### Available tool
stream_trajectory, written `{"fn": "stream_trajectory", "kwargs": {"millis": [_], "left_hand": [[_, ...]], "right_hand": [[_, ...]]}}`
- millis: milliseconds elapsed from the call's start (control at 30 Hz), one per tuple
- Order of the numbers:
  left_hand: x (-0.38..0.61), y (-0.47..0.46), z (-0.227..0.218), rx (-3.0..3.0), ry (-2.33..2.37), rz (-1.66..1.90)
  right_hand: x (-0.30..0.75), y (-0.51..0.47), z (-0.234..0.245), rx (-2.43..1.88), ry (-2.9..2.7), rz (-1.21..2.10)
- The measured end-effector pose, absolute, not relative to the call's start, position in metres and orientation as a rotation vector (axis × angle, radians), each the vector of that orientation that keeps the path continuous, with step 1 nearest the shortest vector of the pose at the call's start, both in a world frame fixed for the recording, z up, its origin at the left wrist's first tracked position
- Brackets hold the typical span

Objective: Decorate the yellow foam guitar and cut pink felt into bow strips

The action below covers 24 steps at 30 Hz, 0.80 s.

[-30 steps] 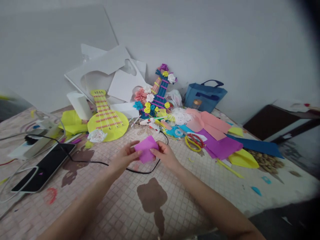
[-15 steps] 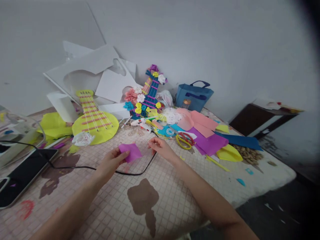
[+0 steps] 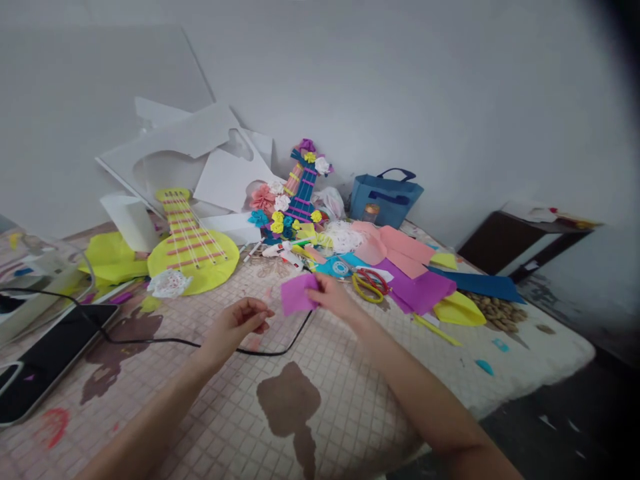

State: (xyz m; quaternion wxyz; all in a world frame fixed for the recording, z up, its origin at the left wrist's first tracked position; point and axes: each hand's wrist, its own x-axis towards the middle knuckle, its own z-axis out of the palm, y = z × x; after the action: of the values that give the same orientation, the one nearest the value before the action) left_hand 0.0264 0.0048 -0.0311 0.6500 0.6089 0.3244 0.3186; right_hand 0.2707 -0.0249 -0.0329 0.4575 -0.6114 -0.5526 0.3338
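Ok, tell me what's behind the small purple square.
Around the purple square, patterned tabletop shows, with the black cord visible below its lower right corner. Whatever lies directly behind the square and right hand is covered.

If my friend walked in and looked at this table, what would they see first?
Probably the big yellow guitar shape with pale strings, at the left, in front of the white cut-out boards. Next might come the blue guitar shape at the back, near the wall, with colourful flowers around it. Nearer the front, a bright purple square stands out in the person's right hand.
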Motion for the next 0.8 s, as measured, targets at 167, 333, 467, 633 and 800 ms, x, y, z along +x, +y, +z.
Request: {"fn": "stream_trajectory", "kwargs": {"millis": [167, 333, 467, 633, 800], "left_hand": [[0.025, 0.009, -0.033, 1.410, 0.826, 0.744], [0.022, 0.012, -0.032, 1.480, 0.834, 0.691], [0.021, 0.012, -0.032, 1.597, 0.831, 0.666], [0.020, 0.003, -0.031, 2.073, 0.756, 0.432], [0.023, -0.002, -0.036, 2.424, 0.629, 0.286]], "right_hand": [[0.361, 0.029, -0.018, -1.726, -1.182, 0.551], [0.407, 0.069, -0.014, -1.857, -1.062, 0.462], [0.422, 0.064, -0.013, -1.824, -0.969, 0.338], [0.425, 0.016, -0.018, -1.686, -0.986, 0.263], [0.424, -0.024, -0.033, -1.624, -0.991, 0.224]]}}
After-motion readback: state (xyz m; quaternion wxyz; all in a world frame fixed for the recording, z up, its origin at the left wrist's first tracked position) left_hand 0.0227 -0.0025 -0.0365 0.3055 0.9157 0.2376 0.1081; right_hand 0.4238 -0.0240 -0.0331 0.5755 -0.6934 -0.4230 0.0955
